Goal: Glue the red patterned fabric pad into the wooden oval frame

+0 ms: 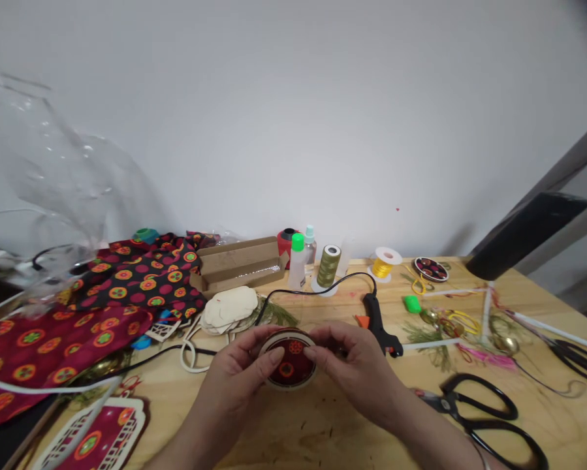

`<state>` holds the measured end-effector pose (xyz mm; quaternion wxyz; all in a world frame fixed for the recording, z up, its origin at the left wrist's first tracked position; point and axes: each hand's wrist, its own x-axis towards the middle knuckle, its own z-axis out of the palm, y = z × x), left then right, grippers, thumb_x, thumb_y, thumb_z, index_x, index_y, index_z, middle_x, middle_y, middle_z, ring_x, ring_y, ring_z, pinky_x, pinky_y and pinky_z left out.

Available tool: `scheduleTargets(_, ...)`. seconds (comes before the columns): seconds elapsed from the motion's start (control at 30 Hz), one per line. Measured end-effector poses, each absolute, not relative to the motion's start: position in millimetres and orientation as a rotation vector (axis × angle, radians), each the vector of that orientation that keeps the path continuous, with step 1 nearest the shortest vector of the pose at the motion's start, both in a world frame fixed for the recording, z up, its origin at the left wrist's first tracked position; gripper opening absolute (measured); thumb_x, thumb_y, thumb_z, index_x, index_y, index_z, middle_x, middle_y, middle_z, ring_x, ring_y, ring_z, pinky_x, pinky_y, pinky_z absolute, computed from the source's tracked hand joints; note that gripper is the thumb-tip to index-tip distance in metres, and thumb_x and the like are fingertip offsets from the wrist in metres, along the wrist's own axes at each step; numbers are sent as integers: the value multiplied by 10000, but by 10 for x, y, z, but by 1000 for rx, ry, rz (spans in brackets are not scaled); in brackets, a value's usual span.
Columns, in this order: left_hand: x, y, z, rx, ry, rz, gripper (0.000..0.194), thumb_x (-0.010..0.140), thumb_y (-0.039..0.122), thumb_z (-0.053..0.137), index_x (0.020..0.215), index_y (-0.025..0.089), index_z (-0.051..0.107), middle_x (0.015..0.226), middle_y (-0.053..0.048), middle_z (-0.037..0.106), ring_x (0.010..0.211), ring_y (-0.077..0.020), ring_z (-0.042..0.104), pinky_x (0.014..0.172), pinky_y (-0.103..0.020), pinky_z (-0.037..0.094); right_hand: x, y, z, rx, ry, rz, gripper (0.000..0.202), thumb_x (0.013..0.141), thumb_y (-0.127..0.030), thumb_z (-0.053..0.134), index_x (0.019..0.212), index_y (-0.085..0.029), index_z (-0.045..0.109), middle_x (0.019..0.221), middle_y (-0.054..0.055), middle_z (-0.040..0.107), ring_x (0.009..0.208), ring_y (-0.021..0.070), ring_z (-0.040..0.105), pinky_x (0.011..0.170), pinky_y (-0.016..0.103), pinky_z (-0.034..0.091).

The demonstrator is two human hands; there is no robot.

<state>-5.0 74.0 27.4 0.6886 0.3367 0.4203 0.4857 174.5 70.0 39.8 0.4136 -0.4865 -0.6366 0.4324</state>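
Note:
Between both hands is a round fabric-covered disc [288, 371] with a pale rim and dark red patterned cloth, tilted up a little over the table. My left hand [247, 369] grips its left edge, thumb lying on the cloth. On the right edge, my right hand [352, 359] pinches it with thumb and fingers. The fingertips behind the disc are hidden. Just beyond my right hand lies a black glue gun [380, 326] with an orange trigger. Black-handled scissors [469, 408] rest by my right forearm.
Patterned cloth [141, 274] is heaped at the left, near an open cardboard box [241, 267] and pale wooden plaques [230, 308]. Bottles, an olive thread cone [329, 264] and a yellow cord spool [384, 263] stand along the wall. A black cylinder [523, 232] leans at the right.

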Motion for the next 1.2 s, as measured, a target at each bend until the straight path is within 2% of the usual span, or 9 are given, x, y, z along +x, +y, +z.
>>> scheduleTargets(0.17, -58, 729, 289, 855, 959, 1092, 211, 704, 226, 752, 911, 198, 716, 896, -48, 761, 814, -182, 681, 759, -260, 525, 1756, 686, 420, -1182, -1763, 846, 106, 811, -156, 604, 861, -201, 686, 780, 10, 698, 715, 149, 614, 659, 247, 473)
scheduleTargets(0.3, -50, 764, 333, 757, 970, 1242, 264, 754, 267, 707, 1012, 217, 680, 1083, -49, 714, 956, -187, 653, 808, -261, 516, 1804, 689, 402, -1052, -1870, 319, 155, 847, -125, 557, 951, -195, 647, 844, 49, 699, 777, 180, 616, 701, 306, 469)
scheduleTargets(0.47, -54, 804, 369, 434, 909, 1031, 223, 774, 373, 659, 806, 162, 722, 723, -62, 755, 643, -186, 699, 591, -267, 543, 1907, 641, 397, -863, -2132, -356, 252, 854, -55, 496, 1063, -126, 618, 987, 95, 714, 913, 236, 602, 782, 401, 401)
scheduleTargets(0.6, -59, 782, 362, 455, 845, 948, 220, 777, 330, 662, 853, 134, 726, 809, -101, 767, 691, -203, 707, 637, -294, 555, 1911, 596, 430, -778, -2271, -436, 295, 891, -56, 387, 1050, -89, 634, 1021, 101, 715, 949, 246, 591, 802, 429, 366)
scheduleTargets(0.7, -73, 768, 351, 547, 875, 1012, 152, 743, 195, 703, 889, 153, 715, 825, -67, 768, 653, -155, 695, 629, -260, 553, 1891, 596, 425, -748, -2302, -410, 284, 879, -45, 426, 1078, -101, 621, 1060, 97, 702, 983, 240, 579, 825, 429, 362)
scheduleTargets(0.8, -87, 770, 351, 618, 914, 1036, 195, 741, 170, 707, 936, 159, 700, 856, -64, 765, 656, -142, 692, 609, -235, 546, 1874, 621, 397, -813, -2179, -258, 304, 842, -232, 606, 1128, -130, 585, 1102, 120, 669, 1025, 269, 552, 884, 449, 374)
scheduleTargets(0.87, -89, 773, 354, 668, 932, 1049, 228, 756, 197, 699, 979, 153, 687, 895, -76, 760, 680, -147, 691, 596, -229, 543, 1862, 651, 380, -897, -2007, -42, 414, 822, -327, 629, 1171, -122, 541, 1115, 153, 635, 1042, 275, 542, 886, 438, 416)
scheduleTargets(1.03, -71, 771, 344, 714, 978, 1057, 286, 732, 208, 722, 1010, 161, 674, 901, -66, 753, 667, -148, 679, 568, -229, 539, 1813, 755, 354, -1222, -1465, 663, 265, 913, -327, 451, 1060, -150, 583, 926, 105, 672, 816, 191, 628, 697, 317, 512)
scheduleTargets(1.2, -55, 752, 321, 768, 1002, 1055, 322, 710, 231, 743, 1022, 179, 680, 910, -52, 752, 678, -157, 676, 584, -247, 547, 1760, 805, 325, -1201, -1270, 1123, 305, 806, -423, 587, 944, -157, 646, 855, 85, 706, 735, 190, 643, 649, 302, 524)
